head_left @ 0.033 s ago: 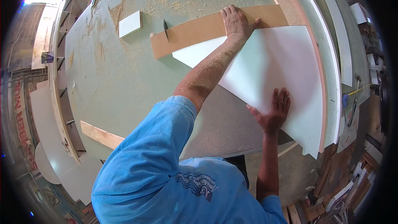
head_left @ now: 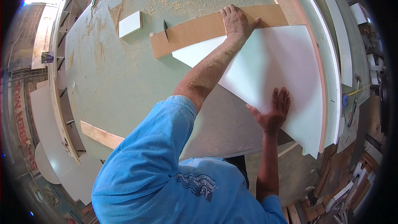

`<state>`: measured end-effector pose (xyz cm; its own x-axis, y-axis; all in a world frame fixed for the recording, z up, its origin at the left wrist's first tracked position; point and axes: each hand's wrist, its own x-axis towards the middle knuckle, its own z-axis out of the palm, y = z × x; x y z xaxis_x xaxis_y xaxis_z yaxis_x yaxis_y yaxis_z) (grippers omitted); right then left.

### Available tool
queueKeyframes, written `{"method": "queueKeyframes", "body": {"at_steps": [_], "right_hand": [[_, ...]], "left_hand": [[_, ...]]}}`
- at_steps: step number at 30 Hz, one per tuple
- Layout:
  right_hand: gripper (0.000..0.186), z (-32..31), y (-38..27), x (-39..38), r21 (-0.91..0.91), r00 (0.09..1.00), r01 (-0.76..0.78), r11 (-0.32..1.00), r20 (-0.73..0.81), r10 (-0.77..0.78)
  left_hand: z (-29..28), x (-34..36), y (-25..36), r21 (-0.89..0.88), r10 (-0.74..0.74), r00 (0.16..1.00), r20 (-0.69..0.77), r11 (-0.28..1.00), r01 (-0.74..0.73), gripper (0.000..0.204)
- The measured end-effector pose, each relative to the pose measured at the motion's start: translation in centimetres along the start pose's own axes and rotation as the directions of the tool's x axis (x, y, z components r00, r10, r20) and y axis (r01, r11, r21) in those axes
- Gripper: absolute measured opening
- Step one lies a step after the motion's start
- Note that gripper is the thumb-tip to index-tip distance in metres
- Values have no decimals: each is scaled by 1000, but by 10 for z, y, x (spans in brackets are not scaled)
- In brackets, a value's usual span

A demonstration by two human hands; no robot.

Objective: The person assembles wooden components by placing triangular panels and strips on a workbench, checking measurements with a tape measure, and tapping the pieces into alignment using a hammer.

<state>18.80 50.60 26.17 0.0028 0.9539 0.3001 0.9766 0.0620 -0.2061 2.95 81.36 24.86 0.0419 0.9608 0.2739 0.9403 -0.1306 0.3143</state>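
Note:
My left hand [head_left: 236, 20] lies across a long brown board strip [head_left: 190, 32], its fingertips bent over the far edge and its thumb stuck out to the right. The strip runs along the far edge of a white panel [head_left: 286, 58] that tapers to a point at the left. Flat on the panel, near its slanted near edge, rests my right hand [head_left: 273, 112], fingers stretched out and thumb apart. A dark pointed pencil-like tool [head_left: 166, 30] lies across the strip's left end. Sawdust clings to my left forearm.
A small white block [head_left: 130, 24] sits left of the strip on the large greenish worktable [head_left: 112, 95], which carries scattered sawdust. At the near left lies a wooden slat [head_left: 101, 135]. A raised white-edged rail [head_left: 327, 70] borders the panel's right. Beyond it are a hammer [head_left: 354, 99] and wood offcuts.

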Motion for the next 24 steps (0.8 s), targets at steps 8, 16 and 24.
{"method": "queueKeyframes", "body": {"at_steps": [8, 16, 24], "right_hand": [[122, 7, -5, 17, -13, 1000, -6, 1000, 15, 6], [123, 17, -7, 33, -37, 1000, -3, 999, 14, 3], [122, 20, -13, 50, -15, 1000, -10, 1000, 11, 10]], "left_hand": [[3, 20, -9, -4, -18, 995, 100, 1000, 19, 100], [21, 37, -20, 79, 24, 992, -122, 997, -14, 75], [25, 53, -28, 87, 10, 996, -83, 996, -2, 73]]}}
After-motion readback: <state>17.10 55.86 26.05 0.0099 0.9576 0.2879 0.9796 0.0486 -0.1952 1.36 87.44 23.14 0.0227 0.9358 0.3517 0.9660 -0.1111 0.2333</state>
